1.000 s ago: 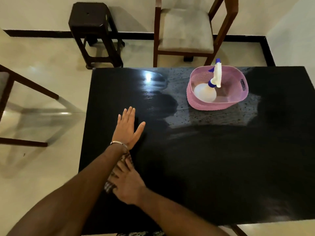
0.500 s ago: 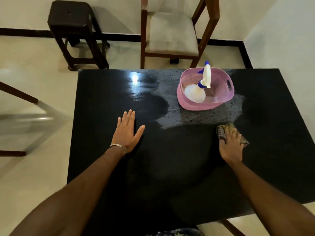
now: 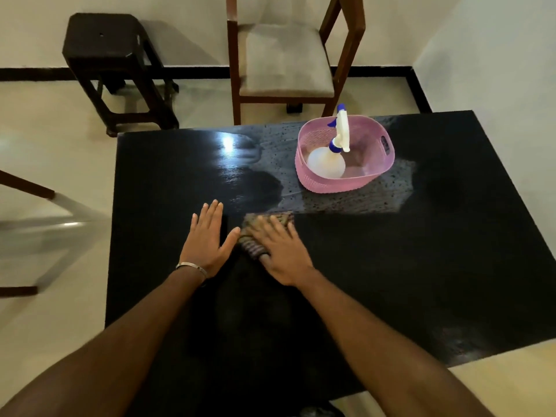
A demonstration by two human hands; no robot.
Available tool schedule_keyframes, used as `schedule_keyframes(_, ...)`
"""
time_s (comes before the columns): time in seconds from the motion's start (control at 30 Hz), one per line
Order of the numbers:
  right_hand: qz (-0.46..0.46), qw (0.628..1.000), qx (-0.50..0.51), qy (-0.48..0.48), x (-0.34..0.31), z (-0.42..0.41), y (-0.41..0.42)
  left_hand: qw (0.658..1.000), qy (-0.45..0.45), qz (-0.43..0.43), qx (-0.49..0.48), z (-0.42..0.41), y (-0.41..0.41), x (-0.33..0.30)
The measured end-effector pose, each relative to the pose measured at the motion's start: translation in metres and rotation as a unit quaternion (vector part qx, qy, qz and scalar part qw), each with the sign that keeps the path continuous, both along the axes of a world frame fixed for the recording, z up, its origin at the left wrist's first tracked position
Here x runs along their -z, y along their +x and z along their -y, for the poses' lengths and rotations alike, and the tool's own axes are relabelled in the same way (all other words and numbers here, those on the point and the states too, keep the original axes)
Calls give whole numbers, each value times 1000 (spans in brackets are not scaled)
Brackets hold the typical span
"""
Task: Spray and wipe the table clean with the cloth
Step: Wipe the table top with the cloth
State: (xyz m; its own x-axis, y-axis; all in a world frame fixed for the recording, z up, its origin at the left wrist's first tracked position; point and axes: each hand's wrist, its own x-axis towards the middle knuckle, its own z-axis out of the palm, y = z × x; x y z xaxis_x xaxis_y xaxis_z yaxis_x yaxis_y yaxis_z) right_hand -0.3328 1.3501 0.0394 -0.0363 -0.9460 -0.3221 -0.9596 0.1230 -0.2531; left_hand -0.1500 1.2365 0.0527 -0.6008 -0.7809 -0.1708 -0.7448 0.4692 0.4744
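The spraying looks finished for now: the spray bottle stands inside the pink basket, its trigger head rising above the rim, and neither hand is near it. The wiping appears partly done. Beside the basket, toward the person and to its left, the tabletop shows a speckled band of droplets that has not been wiped. Further left of the basket a glossy streaked patch catches the light and seems to have been passed over. The broad dark area on the person's side of the basket shows no droplets, though it is too dark to judge whether it is clean. What is left, as far as I can judge, is the speckled strip around the basket and probably the spot under it.

The cloth, a small striped rag, lies flat on the tabletop well to the basket's near left, just at the edge of the speckled band. The right hand lies on top of it, fingers straight and spread, pressing it down rather than gripping; the cloth shows beyond the fingertips and at the thumb side. The left hand rests palm down on bare tabletop just beside the cloth, fingers extended and holding nothing, thumb close to the cloth's edge.
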Motion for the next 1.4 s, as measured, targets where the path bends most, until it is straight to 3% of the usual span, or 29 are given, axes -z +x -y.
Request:
schedule_keyframes(0.1, -50, 983, 177, -5, 1, -38, -86, 1000, 6, -3, -6, 2, -1, 0)
schedule_keyframes(0.23, -48, 912, 407, 21, -4, -79, -183, 1000, 10, -3, -6, 2, 2, 0)
schedule_keyframes(0.37, -40, 867, 497, 21, -2, -52, -156, 1000, 10, -4, -16, 7, 11, 2)
schedule_keyframes(0.47, -49, 908, 415, -10, 1, -10, -72, 1000, 8, -8, -28, 13, 18, 0)
schedule_keyframes(0.63, 11, 985, 169, -15, 4, 37, 60, 999, 4, -15, -33, 20, 27, -2)
schedule_keyframes(0.77, 49, 999, 5, -11, 4, 37, 76, 1000, -2, -5, -22, 25, 28, -2)
schedule_keyframes(0.83, 43, 999, -3, -27, 5, 21, 48, 1000, -1, -8, -22, 24, 23, -4)
schedule_keyframes(0.93, -1, 994, 108, -33, 7, -15, -26, 1000, 0, -14, -19, 21, 10, -6)
schedule_keyframes(1.07, -56, 946, 319, 1, 6, -64, -146, 1000, 7, -12, -1, 7, -12, -5)
schedule_keyframes(1.2, -42, 905, 422, 16, 4, -60, -147, 1000, 16, -12, 12, -14, -38, -7)
schedule_keyframes(1.27, -54, 932, 358, 3, 2, -52, -104, 1000, 14, -1, 18, -24, -55, -7)
schedule_keyframes(1.4, 7, 996, 94, 7, -4, -58, -25, 1000, 4, 11, 20, -40, -93, -8)
